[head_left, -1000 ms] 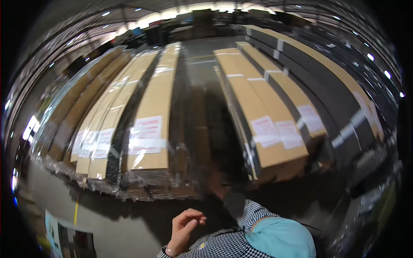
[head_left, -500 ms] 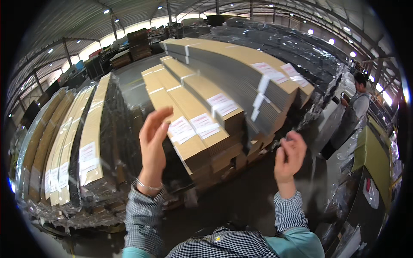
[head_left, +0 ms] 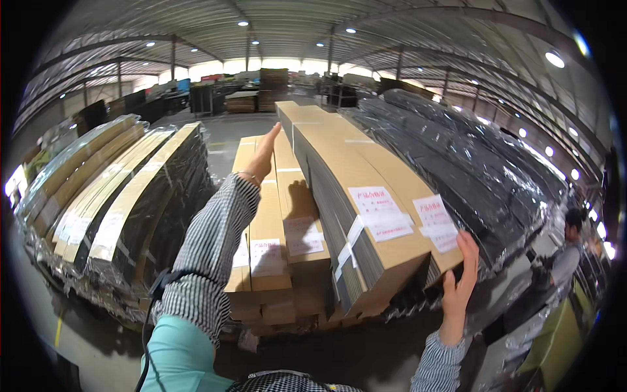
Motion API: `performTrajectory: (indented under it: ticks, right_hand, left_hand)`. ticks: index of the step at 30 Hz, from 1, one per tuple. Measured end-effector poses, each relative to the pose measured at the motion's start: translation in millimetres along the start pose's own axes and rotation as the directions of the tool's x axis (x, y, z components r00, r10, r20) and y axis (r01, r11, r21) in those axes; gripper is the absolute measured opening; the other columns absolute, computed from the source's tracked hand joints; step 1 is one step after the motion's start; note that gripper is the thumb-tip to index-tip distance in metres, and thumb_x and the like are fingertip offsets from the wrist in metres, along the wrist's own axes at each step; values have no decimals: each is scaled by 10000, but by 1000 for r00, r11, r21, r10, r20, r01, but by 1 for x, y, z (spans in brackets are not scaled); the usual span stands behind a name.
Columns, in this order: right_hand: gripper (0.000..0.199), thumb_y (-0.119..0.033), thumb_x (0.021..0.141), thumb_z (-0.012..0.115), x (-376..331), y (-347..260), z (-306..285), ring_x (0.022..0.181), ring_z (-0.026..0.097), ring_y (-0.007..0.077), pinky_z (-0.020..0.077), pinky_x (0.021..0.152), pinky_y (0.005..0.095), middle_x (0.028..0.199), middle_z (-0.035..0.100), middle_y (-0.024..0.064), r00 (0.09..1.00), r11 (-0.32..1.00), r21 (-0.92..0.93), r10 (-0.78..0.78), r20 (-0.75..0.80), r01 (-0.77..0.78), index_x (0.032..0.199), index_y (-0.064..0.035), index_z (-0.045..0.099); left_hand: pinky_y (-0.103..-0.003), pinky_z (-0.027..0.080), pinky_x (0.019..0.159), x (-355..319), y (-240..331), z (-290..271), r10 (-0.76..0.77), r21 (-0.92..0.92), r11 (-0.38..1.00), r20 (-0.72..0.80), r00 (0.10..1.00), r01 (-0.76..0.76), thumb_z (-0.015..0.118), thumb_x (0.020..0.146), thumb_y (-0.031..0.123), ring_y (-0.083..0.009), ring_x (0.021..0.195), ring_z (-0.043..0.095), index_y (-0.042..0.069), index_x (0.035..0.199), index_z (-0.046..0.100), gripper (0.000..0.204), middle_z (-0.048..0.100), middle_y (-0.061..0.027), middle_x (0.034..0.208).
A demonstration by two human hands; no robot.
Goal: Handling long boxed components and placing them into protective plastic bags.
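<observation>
Tall strapped bundles of flat brown cardboard (head_left: 346, 147), dark grey along their sides, stand in front of me. White labels with red print (head_left: 381, 213) lie on their near ends. My left hand (head_left: 261, 157) reaches far forward along the left side of the tall bundles, its fingers stretched out. Whether it touches the cardboard, I cannot tell. At the near right corner of the rightmost bundle (head_left: 436, 245) is my right hand (head_left: 461, 281), fingers extended against the edge and thumb apart. Lower cardboard bundles (head_left: 266, 215) lie beneath and beside my left forearm.
On the left stand more long cardboard stacks (head_left: 140, 189) in clear film. Black film-wrapped stacks (head_left: 457, 137) run along the right. A person (head_left: 565, 261) stands at the far right near a yellow-green panel (head_left: 555, 333). Grey floor (head_left: 228, 130) shows behind the bundles.
My view has swung, bringing the tall bundles nearer the middle. My left hand has stretched forward along their side. My right hand has come to the near right corner of the rightmost bundle.
</observation>
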State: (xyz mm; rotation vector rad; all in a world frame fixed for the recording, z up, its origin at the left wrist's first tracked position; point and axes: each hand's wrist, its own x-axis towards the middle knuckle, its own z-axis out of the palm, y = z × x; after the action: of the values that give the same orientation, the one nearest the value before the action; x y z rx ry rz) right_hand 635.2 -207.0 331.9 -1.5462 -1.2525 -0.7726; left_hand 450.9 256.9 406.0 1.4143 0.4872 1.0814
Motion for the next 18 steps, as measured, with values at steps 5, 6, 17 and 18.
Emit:
performTrajectory:
  ticks: [5, 6, 17, 18]
  right_hand:
    - [723, -526, 882, 635, -11, 6, 10, 1281, 470, 427, 350, 1075, 505, 1363, 484, 284, 999, 992, 125, 15, -29, -12, 1335, 20, 496]
    - [746, -547, 857, 657, -12, -7, 30, 1269, 477, 427, 359, 1065, 504, 1360, 480, 292, 998, 969, 244, 36, -60, -20, 1325, 14, 504]
    - [761, -474, 923, 645, -17, 29, 36, 1301, 413, 457, 326, 1087, 529, 1433, 380, 321, 994, 972, 226, -45, -100, 67, 1435, -6, 334]
    - [797, -468, 919, 653, -29, 35, 28, 1295, 421, 456, 321, 1091, 525, 1436, 380, 321, 986, 967, 256, 36, -163, 7, 1461, 2, 306]
  left_hand:
    - [-448, 330, 1092, 58, -41, 48, 45, -243, 969, 46, 998, -32, 598, 845, 694, -298, 1351, 412, 122, 1488, 402, 883, 458, -190, 1459]
    - [-387, 474, 971, 95, -48, 2, 139, -302, 947, 87, 986, -107, 544, 966, 502, -253, 1155, 576, 47, 1277, 549, 552, 603, -156, 1280]
    - [-423, 467, 964, 80, -47, 114, -88, -278, 949, 212, 973, 147, 509, 1014, 284, -314, 1120, 577, -20, 1280, 506, 404, 588, -188, 1235]
    - [-452, 421, 1052, 53, -40, 142, -139, -215, 958, 226, 964, 188, 505, 1023, 273, -346, 1213, 542, -42, 1362, 448, 466, 548, -215, 1331]
